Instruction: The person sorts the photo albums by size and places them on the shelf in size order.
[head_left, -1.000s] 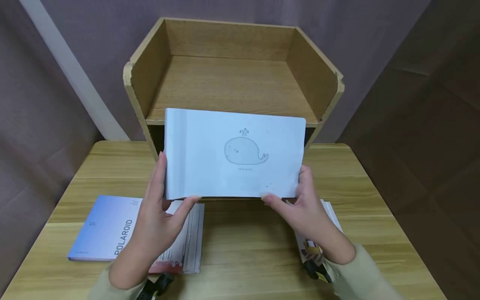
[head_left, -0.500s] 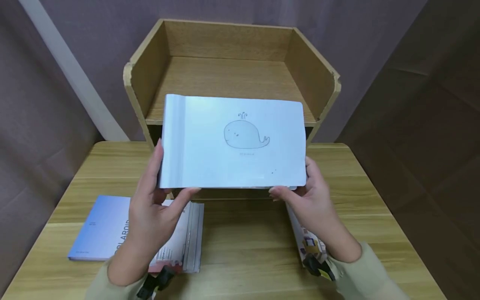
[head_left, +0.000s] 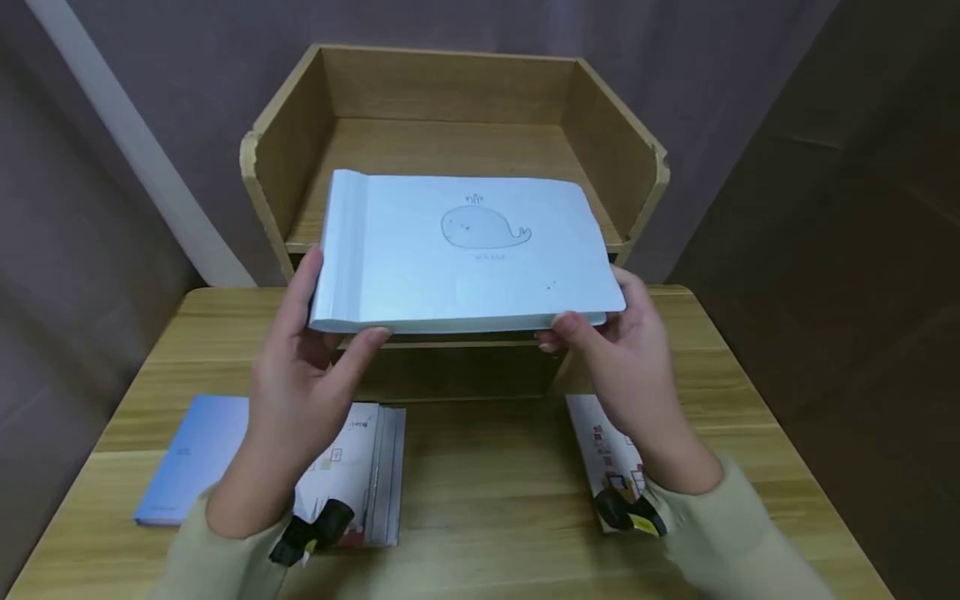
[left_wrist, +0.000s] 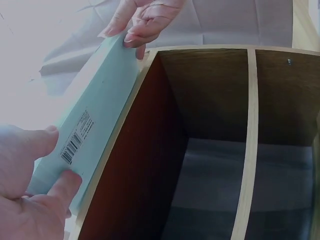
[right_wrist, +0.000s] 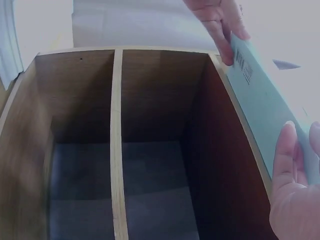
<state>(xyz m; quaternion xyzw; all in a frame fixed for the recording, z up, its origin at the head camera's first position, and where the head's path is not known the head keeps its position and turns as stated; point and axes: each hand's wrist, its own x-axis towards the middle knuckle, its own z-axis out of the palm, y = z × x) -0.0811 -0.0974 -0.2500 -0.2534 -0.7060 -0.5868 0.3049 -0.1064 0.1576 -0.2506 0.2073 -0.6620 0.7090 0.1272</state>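
A pale blue-white book point(head_left: 405, 250) with a line drawing of a whale on its cover is held level in front of the wooden desk shelf's upper board. My left hand point(head_left: 292, 383) grips its left end, thumb at the near edge. At the other end my right hand point(head_left: 633, 371) pinches the near right corner, with the thumb at the edge and fingers underneath. In the left wrist view the book's pale teal underside point(left_wrist: 107, 92) shows a barcode, close to the shelf's upper board; the right wrist view shows the same underside point(right_wrist: 260, 107).
The wooden shelf point(head_left: 450, 150) stands at the back of the table point(head_left: 480, 500), its lower part split by a divider point(right_wrist: 116, 150). A blue book point(head_left: 198, 454) and a white book point(head_left: 352, 450) lie at left. Another white book point(head_left: 600, 442) lies partly under the right forearm.
Both hands have carried the whale book up and away from me, toward the shelf's upper board. It has tipped flatter, and its near edge now shows.
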